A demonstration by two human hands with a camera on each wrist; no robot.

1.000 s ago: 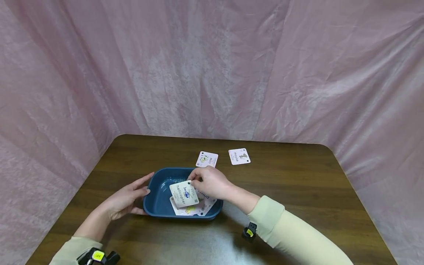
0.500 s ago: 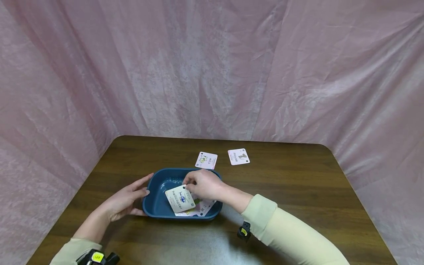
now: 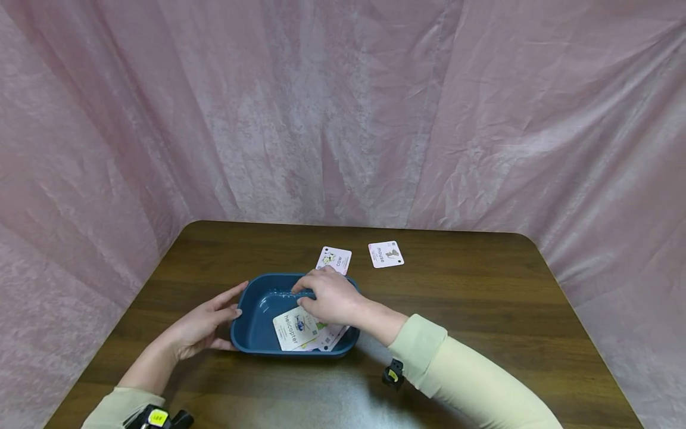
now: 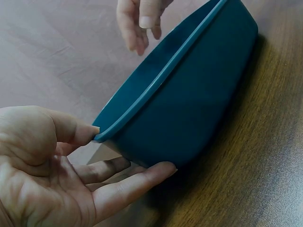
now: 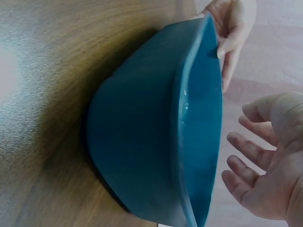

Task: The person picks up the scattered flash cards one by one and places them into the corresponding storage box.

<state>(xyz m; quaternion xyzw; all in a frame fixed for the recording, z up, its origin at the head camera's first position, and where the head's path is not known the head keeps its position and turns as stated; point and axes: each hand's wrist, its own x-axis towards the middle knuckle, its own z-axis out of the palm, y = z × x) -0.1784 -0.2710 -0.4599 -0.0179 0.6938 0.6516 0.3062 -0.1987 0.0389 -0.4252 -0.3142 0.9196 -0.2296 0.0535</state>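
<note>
A blue plastic basin (image 3: 259, 319) sits on the table with several picture cards inside. On top lies the helicopter card (image 3: 293, 330), partly covering other cards (image 3: 333, 337). My left hand (image 3: 200, 328) grips the basin's left end; in the left wrist view its thumb is on the rim and fingers lie against the outer wall. Over the basin's right half, my right hand (image 3: 332, 298) hovers with fingers apart and loosely bent. The right wrist view shows nothing in that hand (image 5: 265, 161), above the rim. The cards inside are hidden from both wrist views.
Behind the basin lies a cow card (image 3: 333, 258), its lower edge partly covered by my right hand. Farther right is a mouse card (image 3: 386, 254). The brown wooden table (image 3: 482, 310) ends at a pink curtain (image 3: 343, 119).
My right hand lowered the helicopter card onto the other cards in the basin and let go; its fingers have spread and risen slightly. The left hand has stayed at the basin's left end.
</note>
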